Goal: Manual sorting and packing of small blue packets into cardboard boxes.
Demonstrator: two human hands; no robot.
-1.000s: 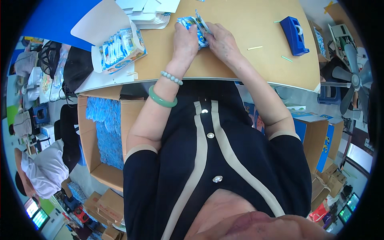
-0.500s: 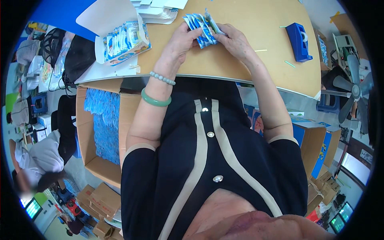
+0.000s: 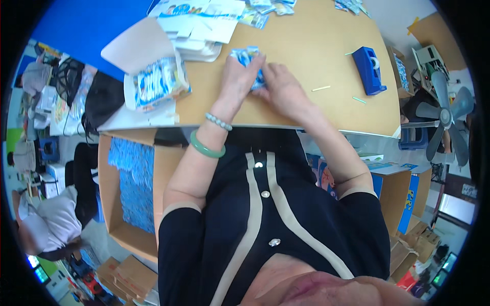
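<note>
Several small blue-and-white packets (image 3: 245, 56) are bunched together between my two hands, close to the near side of the table. My left hand (image 3: 242, 77), with a beaded bracelet and a green bangle on its arm, is closed on them from the left. From the right, my right hand (image 3: 284, 91) wraps its fingers round the lower part of the same bunch. The hands cover much of the packets. To the left of my left hand stands an open white carton (image 3: 182, 91) filled with a row of similar packets.
Flat white cartons (image 3: 206, 35) are stacked behind the open one. Loose packets (image 3: 258, 19) lie farther back. A blue tape dispenser (image 3: 368, 71) and thin sticks (image 3: 321, 88) lie to the right. Below the table's left edge is a cardboard box (image 3: 120, 219) of blue strands. A fan (image 3: 445, 117) stands far right.
The view has tilted, showing more of the table's far side. The fanned packets are now gathered closer, and my hands have turned inward and cover more of them.
</note>
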